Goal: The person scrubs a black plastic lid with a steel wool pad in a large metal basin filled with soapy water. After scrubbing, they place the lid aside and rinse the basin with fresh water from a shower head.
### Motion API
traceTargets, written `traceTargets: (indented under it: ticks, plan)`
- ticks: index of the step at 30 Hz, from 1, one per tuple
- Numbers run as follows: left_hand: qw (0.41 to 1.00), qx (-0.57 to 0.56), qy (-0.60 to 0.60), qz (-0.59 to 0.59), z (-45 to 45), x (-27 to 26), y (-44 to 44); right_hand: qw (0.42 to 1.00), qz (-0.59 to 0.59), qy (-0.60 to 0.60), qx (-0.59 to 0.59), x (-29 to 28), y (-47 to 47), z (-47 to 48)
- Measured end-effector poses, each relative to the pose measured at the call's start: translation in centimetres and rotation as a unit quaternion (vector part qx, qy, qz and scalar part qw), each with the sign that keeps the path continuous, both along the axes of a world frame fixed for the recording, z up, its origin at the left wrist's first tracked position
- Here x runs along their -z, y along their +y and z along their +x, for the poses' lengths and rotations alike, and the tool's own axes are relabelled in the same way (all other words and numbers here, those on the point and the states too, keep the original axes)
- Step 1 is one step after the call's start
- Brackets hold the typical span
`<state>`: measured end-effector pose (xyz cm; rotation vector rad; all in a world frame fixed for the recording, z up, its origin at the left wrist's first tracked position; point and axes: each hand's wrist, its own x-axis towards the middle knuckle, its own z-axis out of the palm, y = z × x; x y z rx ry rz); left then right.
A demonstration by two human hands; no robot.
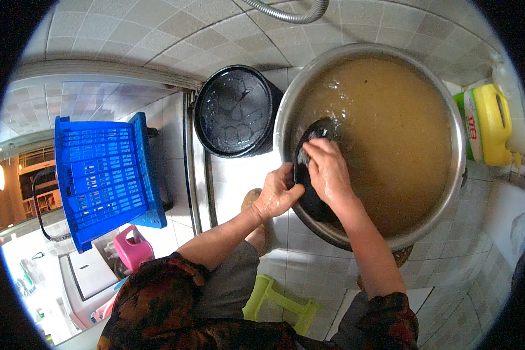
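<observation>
A wide metal basin (457, 131) stands before me, full of cloudy brown water (389, 144). At its left side a round black dish (317, 205) is tilted, partly in the water. My left hand (280, 192) grips the dish's rim at the basin's edge. Against the wet inner face of the dish lies my right hand (328, 168), fingers bent, holding nothing that I can make out. It covers part of the dish. Just left of the basin is a black round container (234, 111) with a wet, patterned surface inside; whether it is one vessel or a stack, I cannot tell.
A yellow-and-green plastic jug (485, 124) stands right of the basin by the wall. On the left, beyond a metal door track (197, 175), is a blue plastic basket (107, 175). A green plastic stool (284, 302) is below me. Overhead hangs a metal hose (288, 15).
</observation>
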<state>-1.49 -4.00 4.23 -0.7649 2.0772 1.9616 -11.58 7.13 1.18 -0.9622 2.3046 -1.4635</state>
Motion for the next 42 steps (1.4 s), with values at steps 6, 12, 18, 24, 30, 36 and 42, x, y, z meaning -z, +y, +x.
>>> traceTargets:
  ticks: [6, 12, 18, 24, 30, 36, 42]
  plan:
    - [0.999, 0.020, -0.034, 0.035, 0.2, -1.0, 0.2, 0.994, -0.027, -0.063, -0.081, -0.6, 3.6, 2.7]
    - [0.998, 0.040, -0.029, 0.046, 0.6, -0.5, 0.4, 0.990, -0.011, -0.103, -0.095, -0.3, 5.3, 3.1]
    - [0.998, 0.034, -0.022, 0.046, 0.5, -0.7, 0.6, 0.987, 0.011, -0.135, -0.090, 0.1, 6.9, 3.8]
    - [0.999, 0.034, -0.022, 0.033, 0.7, -0.1, 0.5, 0.981, 0.028, -0.160, -0.107, -0.6, 8.7, 5.3]
    - [0.998, 0.043, -0.034, 0.019, 0.7, 0.2, 0.4, 0.969, 0.083, -0.171, -0.158, -0.8, 10.7, 5.3]
    - [0.993, 0.080, -0.046, -0.068, 0.4, 0.1, 0.1, 0.968, 0.198, -0.119, -0.099, 1.5, 11.9, 4.7]
    - [0.991, 0.079, -0.053, -0.095, -0.1, -1.0, 0.2, 0.950, 0.281, -0.122, -0.060, 3.4, 8.5, 1.8]
